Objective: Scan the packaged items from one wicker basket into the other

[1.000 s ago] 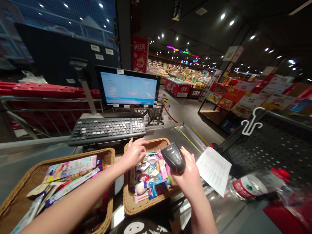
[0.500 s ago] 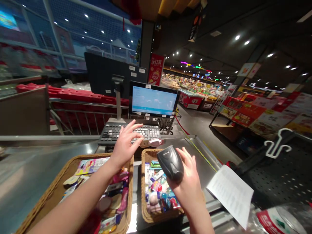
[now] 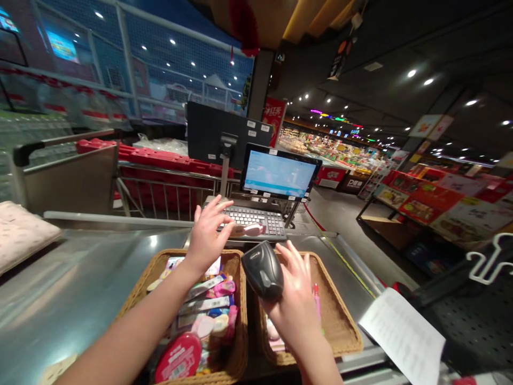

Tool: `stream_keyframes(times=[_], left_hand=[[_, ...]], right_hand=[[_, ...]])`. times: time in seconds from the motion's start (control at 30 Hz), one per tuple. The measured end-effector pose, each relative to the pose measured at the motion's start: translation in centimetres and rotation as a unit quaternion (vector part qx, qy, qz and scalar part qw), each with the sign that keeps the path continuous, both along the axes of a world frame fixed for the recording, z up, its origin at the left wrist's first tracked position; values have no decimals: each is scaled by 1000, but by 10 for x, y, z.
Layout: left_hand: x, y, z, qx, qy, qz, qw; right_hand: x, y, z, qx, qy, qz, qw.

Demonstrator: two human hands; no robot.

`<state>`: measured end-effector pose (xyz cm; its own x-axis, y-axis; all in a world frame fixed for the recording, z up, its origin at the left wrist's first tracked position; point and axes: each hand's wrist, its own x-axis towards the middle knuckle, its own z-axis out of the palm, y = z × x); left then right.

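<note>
My left hand [image 3: 208, 235] hovers over the front edge of the keyboard [image 3: 256, 216], fingers fanned, thumb and a finger pinching a small pink and white packet [image 3: 247, 230]. My right hand [image 3: 294, 302] grips a black barcode scanner [image 3: 262, 270], its head pointing up and left toward the packet. Both hands are above two wicker baskets: the left basket [image 3: 138, 291] is full of small colourful packets and a red round tin [image 3: 178, 355]; the right basket [image 3: 339, 318] shows mostly its bare bottom with a few items.
A lit checkout screen [image 3: 278, 174] stands behind the keyboard, and a dark display back [image 3: 208, 131] behind that. The steel counter [image 3: 80, 283] stretches left, with a pale cushion-like thing [image 3: 20, 235] at its edge. A printed sheet [image 3: 404, 334] lies right. Store aisles lie beyond.
My left hand left the right basket with a small packet and rose to the keyboard. The scanner hand stayed close by. My view swung left and up.
</note>
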<state>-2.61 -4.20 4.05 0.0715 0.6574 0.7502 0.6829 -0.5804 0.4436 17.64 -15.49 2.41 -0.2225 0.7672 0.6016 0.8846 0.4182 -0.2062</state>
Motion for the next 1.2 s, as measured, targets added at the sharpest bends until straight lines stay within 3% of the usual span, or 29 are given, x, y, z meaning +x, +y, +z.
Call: stream_keyframes(times=[0.43, 1.2], left_hand=[[-32, -2, -9, -16, -20, 15, 1000], [-47, -8, -10, -18, -29, 21, 999]], right_hand=[[-28, -10, -1, -39, -4, 25, 999], [-38, -20, -1, -48, -1, 36, 998]])
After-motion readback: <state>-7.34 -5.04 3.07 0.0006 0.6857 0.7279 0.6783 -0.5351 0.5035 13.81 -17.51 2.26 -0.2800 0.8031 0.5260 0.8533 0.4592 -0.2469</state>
